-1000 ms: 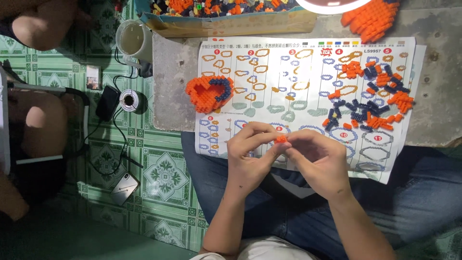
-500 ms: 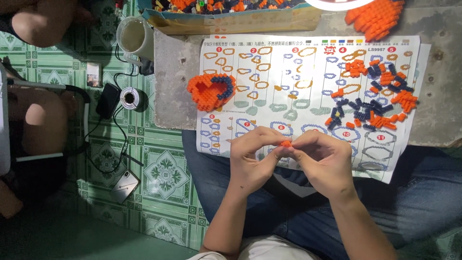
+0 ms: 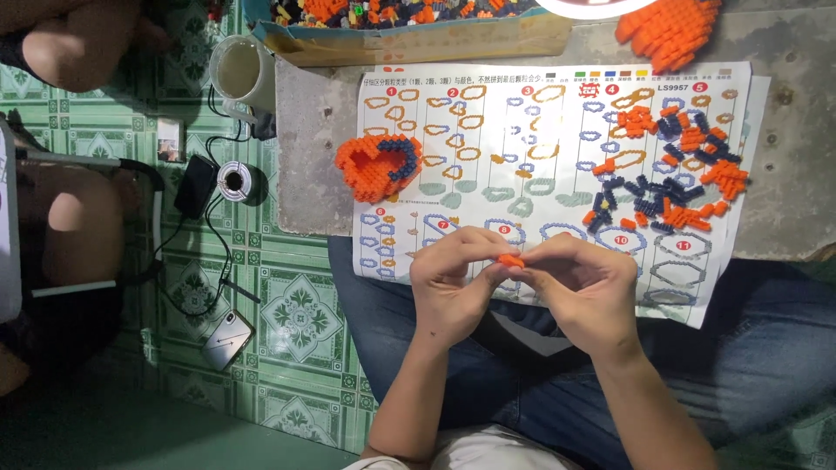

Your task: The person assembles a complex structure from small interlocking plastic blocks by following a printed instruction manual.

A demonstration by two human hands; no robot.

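My left hand (image 3: 453, 283) and my right hand (image 3: 583, 287) meet over my lap, fingertips pinched together on a small orange brick piece (image 3: 511, 259). They hover at the near edge of a printed instruction sheet (image 3: 522, 122) lying on a grey slab. A partly built orange and dark blue brick ring (image 3: 379, 164) sits on the sheet's left side. Loose orange and dark blue bricks (image 3: 675, 187) are scattered on its right side.
A cardboard box of mixed bricks (image 3: 418, 26) stands at the far edge, with an orange built piece (image 3: 670, 30) at top right. On the green tiled floor to the left are a cup (image 3: 237, 71), a tape roll (image 3: 233, 180), cables, a phone (image 3: 226, 339) and another person's knees (image 3: 78, 226).
Both hands stay pinched on the orange piece, with only small finger shifts. The view has drifted slightly, so the sheet sits a little lower in the picture.
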